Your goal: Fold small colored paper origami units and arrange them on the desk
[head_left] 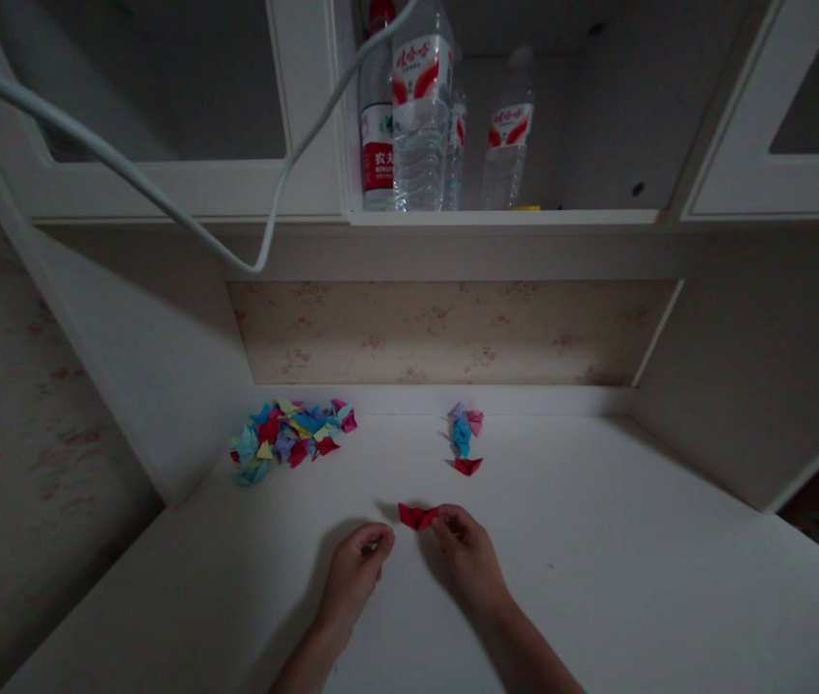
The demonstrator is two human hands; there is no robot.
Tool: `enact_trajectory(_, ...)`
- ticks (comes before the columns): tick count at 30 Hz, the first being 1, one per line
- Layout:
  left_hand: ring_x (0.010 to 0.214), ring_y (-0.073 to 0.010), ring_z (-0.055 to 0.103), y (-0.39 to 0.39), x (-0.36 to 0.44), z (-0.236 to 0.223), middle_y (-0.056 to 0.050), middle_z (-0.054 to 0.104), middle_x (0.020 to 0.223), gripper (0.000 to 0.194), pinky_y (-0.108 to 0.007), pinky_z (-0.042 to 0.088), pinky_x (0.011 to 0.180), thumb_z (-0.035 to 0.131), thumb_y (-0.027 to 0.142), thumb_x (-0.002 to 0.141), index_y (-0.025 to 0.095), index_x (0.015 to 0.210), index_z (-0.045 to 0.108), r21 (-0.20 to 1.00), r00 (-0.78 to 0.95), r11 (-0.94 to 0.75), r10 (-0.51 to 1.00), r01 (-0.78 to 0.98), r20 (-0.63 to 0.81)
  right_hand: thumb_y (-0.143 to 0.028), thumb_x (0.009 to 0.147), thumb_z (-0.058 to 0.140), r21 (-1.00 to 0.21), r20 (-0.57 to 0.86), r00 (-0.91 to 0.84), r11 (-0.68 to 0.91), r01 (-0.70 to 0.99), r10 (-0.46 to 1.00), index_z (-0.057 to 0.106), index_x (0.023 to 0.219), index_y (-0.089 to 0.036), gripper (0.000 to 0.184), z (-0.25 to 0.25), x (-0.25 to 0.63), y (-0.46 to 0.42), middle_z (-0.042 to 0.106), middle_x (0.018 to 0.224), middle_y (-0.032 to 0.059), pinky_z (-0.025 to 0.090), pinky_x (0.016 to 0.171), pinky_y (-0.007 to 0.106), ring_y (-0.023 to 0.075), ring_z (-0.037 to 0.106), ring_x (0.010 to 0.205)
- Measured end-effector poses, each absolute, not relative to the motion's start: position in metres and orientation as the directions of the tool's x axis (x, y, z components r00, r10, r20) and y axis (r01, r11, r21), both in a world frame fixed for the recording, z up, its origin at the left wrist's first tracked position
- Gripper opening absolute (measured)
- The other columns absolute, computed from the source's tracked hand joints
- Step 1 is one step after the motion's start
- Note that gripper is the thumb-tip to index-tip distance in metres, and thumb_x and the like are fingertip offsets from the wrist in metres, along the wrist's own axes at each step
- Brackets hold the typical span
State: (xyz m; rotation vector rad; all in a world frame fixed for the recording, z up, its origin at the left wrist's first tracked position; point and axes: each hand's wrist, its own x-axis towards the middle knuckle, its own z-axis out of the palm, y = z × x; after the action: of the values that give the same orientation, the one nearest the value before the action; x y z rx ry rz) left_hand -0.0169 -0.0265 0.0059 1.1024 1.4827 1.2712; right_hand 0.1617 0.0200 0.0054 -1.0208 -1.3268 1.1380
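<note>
Red paper [416, 518], folded, pinched at its right end between thumb and fingers of the right hand [471, 559]. Pointed left with the free end, long axis roughly left to right; impossible to tell whether touching the table [597, 598]. Just beside that end, apart from it: left hand [356, 569], curled, with thumb and forefinger tips close together, whether touching impossible to tell. Farther off, a second red piece [468, 467], just in front of a small blue and pink cluster [461, 436]. Well to the left, near the back edge, a many-coloured heap [294, 434]. Behind, flowered wall [409, 333]. Overhead, in front of an open cupboard [525, 218], a white cable [164, 207]. Upright inside, bottles [420, 125], red-labelled or red-and-white-labelled, fill levels unclear.
</note>
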Motion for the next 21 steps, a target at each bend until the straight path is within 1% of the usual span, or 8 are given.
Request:
enact_trajectory(4, 0.04, -0.0048, 0.036, -0.026, -0.016, 0.009, 0.002, 0.057, 0.064, 0.04, -0.017, 0.025, 0.036, 0.065, 0.052, 0.069, 0.015, 0.084, 0.066, 0.993, -0.24, 0.096, 0.968, 0.071, -0.077, -0.045, 0.081, 0.056, -0.928, 0.254, -0.084, 0.267, 0.261, 0.964, 0.068, 0.086, -0.019, 0.029, 0.01, 0.201, 0.05, 0.072, 0.087, 0.0061, 0.045, 0.075, 0.032, 0.0224, 0.062, 0.08)
enact_trajectory(6, 0.039, -0.0045, 0.034, -0.026, -0.016, 0.011, 0.003, 0.055, 0.062, 0.039, -0.017, 0.024, 0.036, 0.065, 0.052, 0.069, 0.015, 0.083, 0.065, 0.993, -0.232, 0.098, 0.969, 0.066, -0.08, -0.043, 0.081, 0.055, -0.902, 0.258, -0.074, 0.268, 0.339, 0.963, 0.068, 0.086, -0.02, 0.027, 0.01, 0.222, 0.067, 0.072, 0.085, 0.0054, 0.044, 0.072, 0.032, 0.0225, 0.063, 0.077)
enact_trajectory(12, 0.04, -0.0057, 0.035, -0.026, -0.016, 0.013, 0.005, 0.049, 0.054, 0.04, -0.017, 0.023, 0.036, 0.063, 0.053, 0.07, 0.015, 0.082, 0.064, 0.991, -0.22, 0.113, 0.971, 0.076, -0.094, -0.039, 0.076, 0.056, -0.859, 0.246, -0.084, 0.257, 0.443, 0.966, 0.07, 0.082, -0.021, 0.024, 0.003, 0.262, 0.105, 0.072, 0.079, 0.0042, 0.043, 0.067, 0.031, 0.0232, 0.064, 0.073)
enact_trajectory(17, 0.039, -0.0055, 0.034, -0.023, -0.018, 0.008, 0.005, 0.05, 0.055, 0.042, -0.017, 0.023, 0.035, 0.063, 0.055, 0.069, 0.015, 0.083, 0.064, 0.99, -0.221, 0.12, 0.97, 0.078, -0.101, -0.038, 0.074, 0.056, -0.838, 0.239, -0.1, 0.257, 0.481, 0.966, 0.071, 0.08, -0.023, 0.022, -0.002, 0.266, 0.115, 0.073, 0.079, 0.003, 0.044, 0.067, 0.031, 0.0233, 0.065, 0.072)
enact_trajectory(21, 0.039, -0.005, 0.035, -0.022, -0.018, 0.006, 0.004, 0.054, 0.06, 0.043, -0.017, 0.024, 0.034, 0.064, 0.055, 0.068, 0.015, 0.083, 0.063, 0.993, -0.224, 0.108, 0.97, 0.055, -0.093, -0.038, 0.074, 0.056, -0.827, 0.241, -0.075, 0.245, 0.507, 0.968, 0.071, 0.081, -0.024, 0.022, -0.003, 0.263, 0.112, 0.073, 0.079, 0.0031, 0.044, 0.066, 0.032, 0.0238, 0.065, 0.072)
